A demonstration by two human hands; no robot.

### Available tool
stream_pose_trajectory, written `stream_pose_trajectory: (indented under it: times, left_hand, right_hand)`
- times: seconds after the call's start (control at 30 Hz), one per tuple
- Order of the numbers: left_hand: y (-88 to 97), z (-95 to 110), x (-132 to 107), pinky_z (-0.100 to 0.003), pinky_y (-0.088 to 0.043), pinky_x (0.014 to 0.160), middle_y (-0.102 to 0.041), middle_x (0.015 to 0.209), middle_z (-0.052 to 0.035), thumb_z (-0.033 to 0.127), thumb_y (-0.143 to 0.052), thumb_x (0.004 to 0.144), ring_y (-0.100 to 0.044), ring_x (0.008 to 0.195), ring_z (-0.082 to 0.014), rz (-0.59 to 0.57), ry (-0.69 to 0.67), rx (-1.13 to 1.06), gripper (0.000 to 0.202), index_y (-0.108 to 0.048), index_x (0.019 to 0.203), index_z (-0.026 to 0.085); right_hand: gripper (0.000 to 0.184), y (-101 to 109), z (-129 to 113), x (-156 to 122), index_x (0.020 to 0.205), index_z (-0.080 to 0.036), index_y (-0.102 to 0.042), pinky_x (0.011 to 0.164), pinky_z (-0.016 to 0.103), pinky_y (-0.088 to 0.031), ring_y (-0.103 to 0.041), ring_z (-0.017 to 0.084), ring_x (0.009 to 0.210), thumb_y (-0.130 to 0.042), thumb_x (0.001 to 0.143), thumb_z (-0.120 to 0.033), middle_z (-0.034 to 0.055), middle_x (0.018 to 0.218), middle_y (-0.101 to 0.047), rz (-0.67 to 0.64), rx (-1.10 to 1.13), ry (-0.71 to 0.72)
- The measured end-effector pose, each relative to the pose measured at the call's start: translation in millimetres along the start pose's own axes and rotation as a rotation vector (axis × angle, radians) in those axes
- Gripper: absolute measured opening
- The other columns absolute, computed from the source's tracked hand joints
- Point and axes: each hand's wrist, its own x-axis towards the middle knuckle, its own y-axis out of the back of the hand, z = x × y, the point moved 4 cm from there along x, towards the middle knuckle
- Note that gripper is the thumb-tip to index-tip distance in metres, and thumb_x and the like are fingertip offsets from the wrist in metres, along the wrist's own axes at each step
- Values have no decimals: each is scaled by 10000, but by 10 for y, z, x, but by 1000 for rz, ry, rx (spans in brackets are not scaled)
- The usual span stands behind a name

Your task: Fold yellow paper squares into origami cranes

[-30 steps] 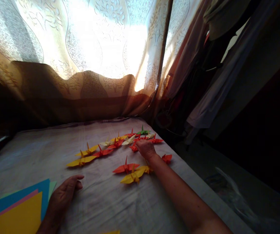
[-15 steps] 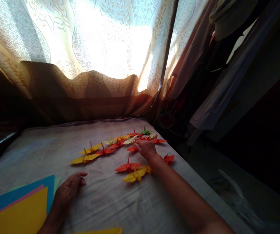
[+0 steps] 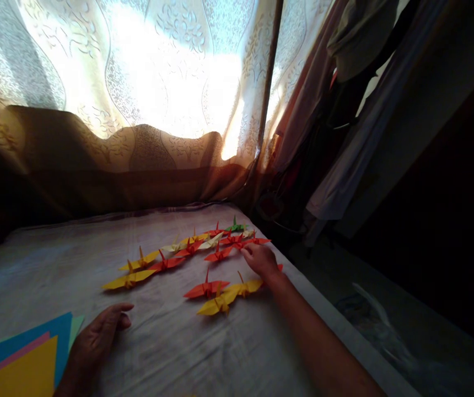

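1. Can count, in the head view, five yellow cranes (image 3: 129, 280), three cream cranes (image 3: 211, 242), one green crane (image 3: 236, 226) and at least eight red cranes (image 3: 207, 289), all folded paper, on the pale cloth (image 3: 158, 344).
2. Can see four colours among the paper sheets (image 3: 22, 372) beside the left hand (image 3: 100, 334), loosely open and empty.
3. Can see the right hand (image 3: 259, 260) with thumb and forefinger together at a red crane; cannot tell whether pinching or merely touching.
4. Lose one red crane mostly behind the right wrist, and the paper sheets past the frame's left edge.
5. Find bare cloth between left hand and nearest cranes; find the cloth's right edge just beside the rightmost red crane.
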Motion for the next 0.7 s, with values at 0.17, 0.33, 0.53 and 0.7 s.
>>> stream_pose_trajectory:
  times: [0.17, 0.33, 0.53, 0.7]
  left_hand:
    - [34, -75, 100, -286, -548, 699, -696, 692, 1, 853, -478, 694, -679, 732, -214, -70, 11, 40, 696, -726, 898, 236]
    - [65, -84, 137, -289, -560, 740, -722, 696, 4, 917, -494, 607, -698, 768, -234, -113, 44, 44, 767, -733, 891, 246]
    - [51, 37, 90, -315, -560, 770, -729, 679, 6, 971, -469, 535, -704, 774, -253, -66, 85, 48, 820, -725, 866, 266]
    - [79, 53, 111, -335, -559, 794, -724, 669, 2, 1001, -452, 471, -701, 778, -261, -76, 107, 75, 870, -721, 846, 264]
  right_hand:
    - [239, 249, 580, -142, 887, -235, -745, 621, 233, -387, -677, 168, 792, -545, 905, -366, 33, 885, -756, 19, 9, -147]
    - [213, 258, 843, -303, 881, -235, -756, 594, 228, -381, -670, 160, 747, -619, 845, -394, 25, 854, -754, -28, 24, -221]
    - [186, 122, 828, -366, 891, -264, -776, 614, 227, -382, -681, 165, 825, -647, 813, -373, 9, 902, -764, -78, 23, -228]
    - [193, 93, 809, -343, 833, -257, -779, 593, 236, -358, -677, 168, 794, -598, 827, -326, 20, 879, -767, -83, -9, -215]
